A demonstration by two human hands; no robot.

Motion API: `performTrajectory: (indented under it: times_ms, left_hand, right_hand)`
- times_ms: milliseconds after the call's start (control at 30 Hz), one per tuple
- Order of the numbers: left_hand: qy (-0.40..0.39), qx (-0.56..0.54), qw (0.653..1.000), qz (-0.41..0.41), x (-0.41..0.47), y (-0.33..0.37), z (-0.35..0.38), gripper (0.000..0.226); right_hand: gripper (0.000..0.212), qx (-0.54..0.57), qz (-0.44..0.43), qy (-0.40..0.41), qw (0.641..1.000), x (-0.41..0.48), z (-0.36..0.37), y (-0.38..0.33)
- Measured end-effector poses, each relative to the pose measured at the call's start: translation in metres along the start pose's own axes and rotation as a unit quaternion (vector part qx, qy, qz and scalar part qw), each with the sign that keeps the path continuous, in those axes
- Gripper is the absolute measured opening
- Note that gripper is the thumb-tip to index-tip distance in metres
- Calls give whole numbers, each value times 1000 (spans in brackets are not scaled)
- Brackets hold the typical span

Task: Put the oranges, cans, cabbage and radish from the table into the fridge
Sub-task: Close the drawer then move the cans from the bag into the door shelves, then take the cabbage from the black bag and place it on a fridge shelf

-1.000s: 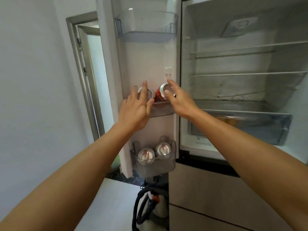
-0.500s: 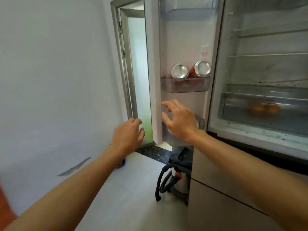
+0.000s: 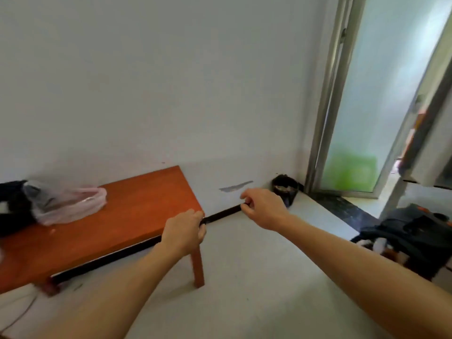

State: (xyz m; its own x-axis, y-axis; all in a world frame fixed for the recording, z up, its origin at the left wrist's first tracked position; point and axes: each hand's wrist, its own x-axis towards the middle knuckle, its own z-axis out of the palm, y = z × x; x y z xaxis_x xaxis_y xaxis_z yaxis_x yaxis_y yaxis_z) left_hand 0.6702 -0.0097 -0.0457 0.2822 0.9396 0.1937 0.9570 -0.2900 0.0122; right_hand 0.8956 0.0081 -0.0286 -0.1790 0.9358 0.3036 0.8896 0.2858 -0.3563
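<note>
A low orange-brown table (image 3: 137,209) stands against the white wall at the left. On it lies a translucent pink plastic bag (image 3: 66,204) next to a dark bundle (image 3: 12,206) at the left edge. My left hand (image 3: 183,232) hangs in the air in front of the table's right corner, fingers loosely curled, holding nothing. My right hand (image 3: 263,207) is further right over the floor, also empty with loosely curled fingers. The fridge door's edge (image 3: 425,123) shows at the far right. No oranges, cans, cabbage or radish are visible.
A small black bin (image 3: 285,189) sits in the corner by the frosted glass door (image 3: 367,94). A dark vacuum cleaner with hose (image 3: 411,238) lies on the floor at the right. A thin cable (image 3: 22,311) runs across the light floor at the lower left.
The view has swung left from the open fridge to the table. Both hands have left the cans in the door shelf and dropped lower, empty.
</note>
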Motion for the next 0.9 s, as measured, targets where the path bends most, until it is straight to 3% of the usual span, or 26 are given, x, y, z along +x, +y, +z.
performTrajectory:
  times_ms: [200,467,900]
  left_hand:
    - [-16,28,994,-108,-84,-165,-5,16]
    - [-19,15,971,-237,-138,-311,4,17]
    - [20,27,953,-301,-83,-546,13,20]
  right_hand:
    - [27,42,-86,-73,993,36,107,-154]
    - [24,73,-175,-114,975,103,195,-289]
    - [24,99,-238,-178,950,287,347,-452]
